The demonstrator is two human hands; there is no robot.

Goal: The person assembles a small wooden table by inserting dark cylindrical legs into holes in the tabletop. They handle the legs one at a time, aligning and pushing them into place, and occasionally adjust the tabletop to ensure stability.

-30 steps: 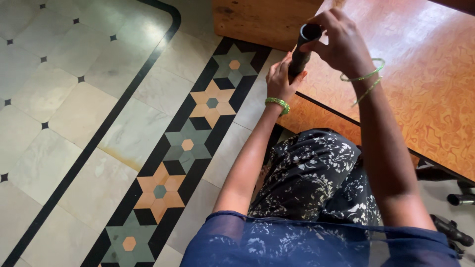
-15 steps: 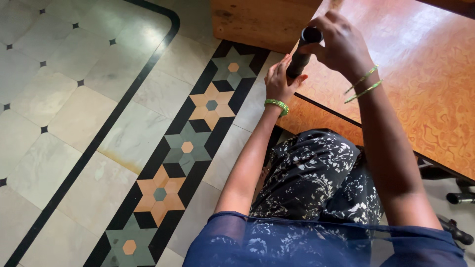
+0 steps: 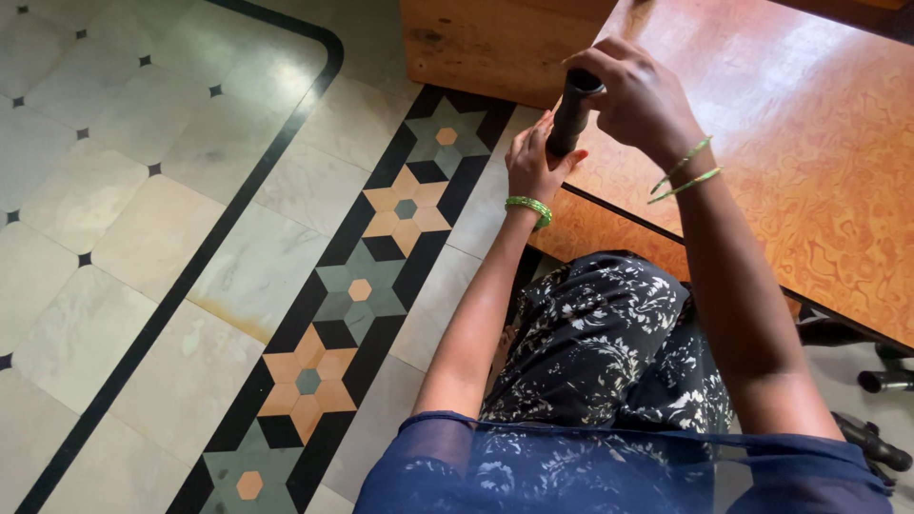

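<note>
Over table edge, hands (image 3: 636, 93) unmoved — dark tube (image 3: 572, 114)

Below me lies a pale marble-tile floor (image 3: 124, 219) with small dark diamond insets; a black band of orange and green star tiles (image 3: 357, 286) crosses it diagonally. My orange burl-patterned wooden table (image 3: 819, 162) glows in daylight; black chair-base legs (image 3: 881, 381) show beneath its edge.

The dark cylindrical tube (image 3: 571, 116) stood tilted near upright. It was held at both ends, beside the table edge.
</note>
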